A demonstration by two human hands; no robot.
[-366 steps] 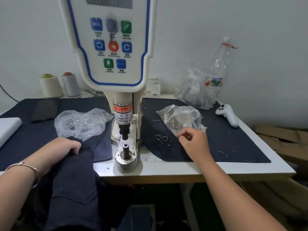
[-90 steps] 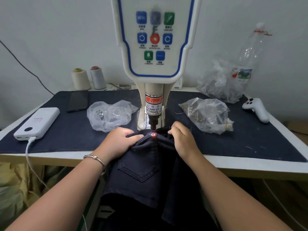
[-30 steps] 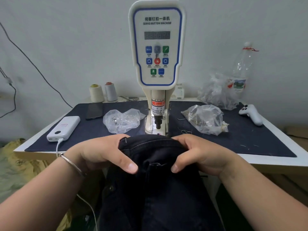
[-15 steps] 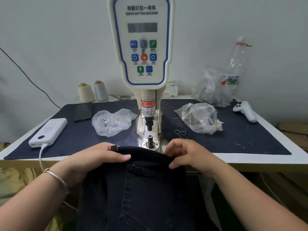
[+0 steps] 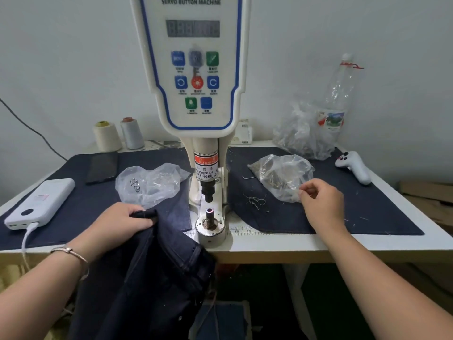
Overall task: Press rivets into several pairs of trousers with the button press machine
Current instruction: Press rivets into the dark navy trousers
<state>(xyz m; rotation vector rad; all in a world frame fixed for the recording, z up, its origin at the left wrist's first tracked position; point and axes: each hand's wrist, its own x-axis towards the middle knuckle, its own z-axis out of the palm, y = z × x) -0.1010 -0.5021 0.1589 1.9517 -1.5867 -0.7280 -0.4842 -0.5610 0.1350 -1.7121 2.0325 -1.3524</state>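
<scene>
The white button press machine (image 5: 196, 69) stands at the table's middle, its punch (image 5: 208, 192) raised above the bare lower die (image 5: 210, 217), which has a red light spot on top. Dark trousers (image 5: 152, 278) hang over the table's front edge, left of the die. My left hand (image 5: 120, 222) grips their waistband. My right hand (image 5: 321, 204) is at the near edge of a clear plastic bag of small metal parts (image 5: 282, 177), fingers curled toward it; the fingertips are partly hidden, so I cannot tell whether they pinch anything.
A dark cloth mat (image 5: 367, 212) covers the table. On the left lie a second bag with silver pieces (image 5: 149, 182), a white power bank (image 5: 41, 202) and a phone (image 5: 103, 166). Thread cones (image 5: 107, 136), a bottle (image 5: 338, 94) and a white controller (image 5: 354, 166) stand further back.
My right hand has let go of the trousers and moved right to the plastic bag. My left hand has pulled the waistband left, uncovering the die.
</scene>
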